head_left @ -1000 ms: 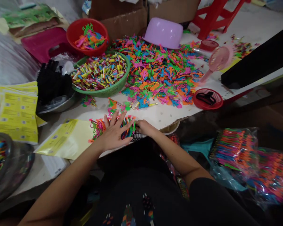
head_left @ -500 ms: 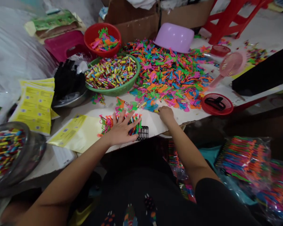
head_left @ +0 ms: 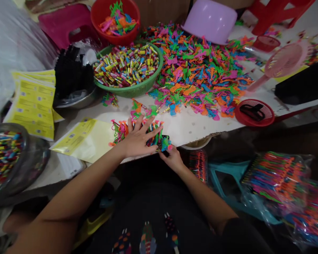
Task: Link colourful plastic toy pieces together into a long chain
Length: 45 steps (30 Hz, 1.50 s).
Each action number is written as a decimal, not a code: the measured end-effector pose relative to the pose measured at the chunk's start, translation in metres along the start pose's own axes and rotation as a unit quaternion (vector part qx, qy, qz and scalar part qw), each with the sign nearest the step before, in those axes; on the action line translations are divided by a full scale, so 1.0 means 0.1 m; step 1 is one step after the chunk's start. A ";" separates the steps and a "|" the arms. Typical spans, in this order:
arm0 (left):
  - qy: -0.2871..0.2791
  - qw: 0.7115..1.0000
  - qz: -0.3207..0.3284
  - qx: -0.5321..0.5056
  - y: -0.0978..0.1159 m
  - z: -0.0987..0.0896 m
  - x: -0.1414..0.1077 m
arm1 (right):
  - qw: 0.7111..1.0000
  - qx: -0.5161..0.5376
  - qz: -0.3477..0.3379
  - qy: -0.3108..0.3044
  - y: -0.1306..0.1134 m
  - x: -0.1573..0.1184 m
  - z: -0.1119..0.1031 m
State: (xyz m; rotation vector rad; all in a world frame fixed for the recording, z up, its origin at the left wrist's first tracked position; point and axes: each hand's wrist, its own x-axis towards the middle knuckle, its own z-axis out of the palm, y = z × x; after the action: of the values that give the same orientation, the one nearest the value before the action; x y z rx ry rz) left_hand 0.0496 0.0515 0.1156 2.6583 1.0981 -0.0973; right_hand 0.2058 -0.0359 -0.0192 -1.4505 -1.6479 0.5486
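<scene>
My left hand (head_left: 139,141) lies with fingers spread over a row of colourful plastic pieces (head_left: 119,131) at the table's front edge. Just right of it, my right hand (head_left: 173,158) pinches a blue and green plastic piece (head_left: 164,143) above the end of a black rack, most of which is hidden. Under the row's left part is a yellow and cream sheet (head_left: 98,139). Behind the hands, a few loose pieces (head_left: 136,109) lie near a large heap of similar pieces (head_left: 196,77).
A green basket (head_left: 132,92) of small tubes stands behind, beside a red bowl (head_left: 115,39). An upturned purple basin (head_left: 212,21) is at the back. Farther right sits a red basket (head_left: 254,121). Black parts (head_left: 72,76) and a clear bowl (head_left: 29,155) are left. Bagged pieces (head_left: 275,176) lie lower right.
My right hand has moved left and nearer to me, bringing a blue and green piece to the rack beside my left hand. My left hand stays spread. The view has shifted downward and closer.
</scene>
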 end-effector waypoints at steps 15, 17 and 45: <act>-0.002 1.000 0.005 -0.005 -0.03 0.00 0.00 | 0.985 -0.103 -0.101 -0.097 -0.03 0.08 0.05; -0.013 1.000 -0.006 0.006 -0.02 0.00 0.01 | 0.986 -0.081 -0.092 -0.113 -0.02 0.12 -0.01; -0.008 0.981 0.186 0.053 -0.03 -0.11 -0.23 | 0.978 0.127 0.166 0.012 0.13 0.97 -0.47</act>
State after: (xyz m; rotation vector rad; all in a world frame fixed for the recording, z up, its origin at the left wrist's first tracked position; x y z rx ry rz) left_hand 0.0309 0.0405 0.1292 2.9009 0.5892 -0.1074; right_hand 0.2543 0.0500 0.0259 -1.5385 -1.2668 0.8920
